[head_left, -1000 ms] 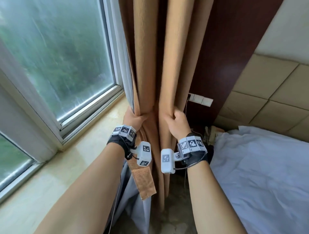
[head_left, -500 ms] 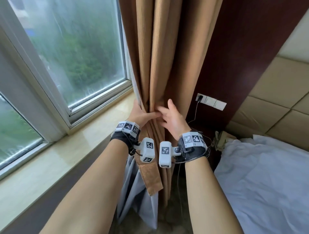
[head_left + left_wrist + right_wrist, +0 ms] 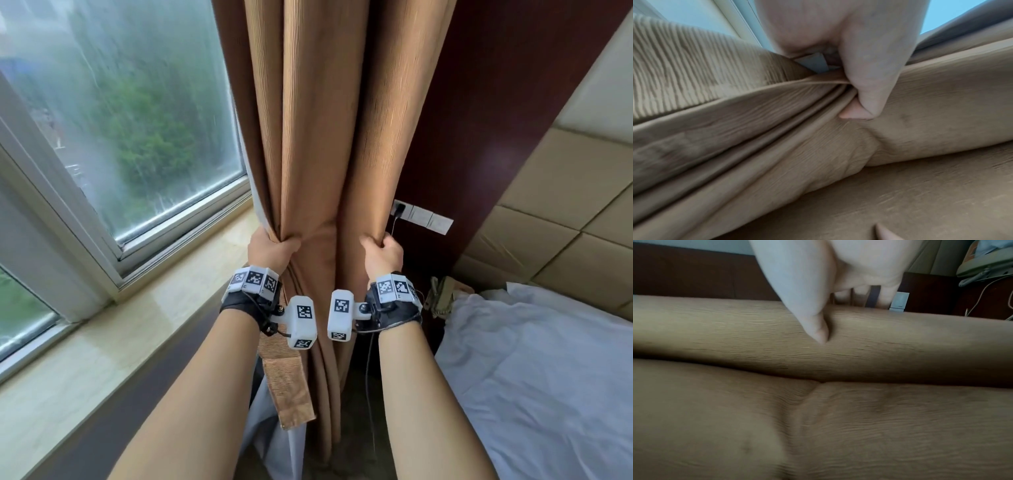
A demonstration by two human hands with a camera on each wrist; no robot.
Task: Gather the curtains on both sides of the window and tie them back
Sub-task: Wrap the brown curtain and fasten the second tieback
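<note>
curtain [image 3: 325,154]: soft, pliant, judged heavy | gripped at mid-height folds by left hand [image 3: 270,248] and right hand [image 3: 383,253]

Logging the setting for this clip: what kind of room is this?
Most likely a bedroom, perhaps a hotel room. A bed with white bedding sits beside a padded tan wall panel, and a long tan curtain hangs by a large window with a stone sill.
</note>
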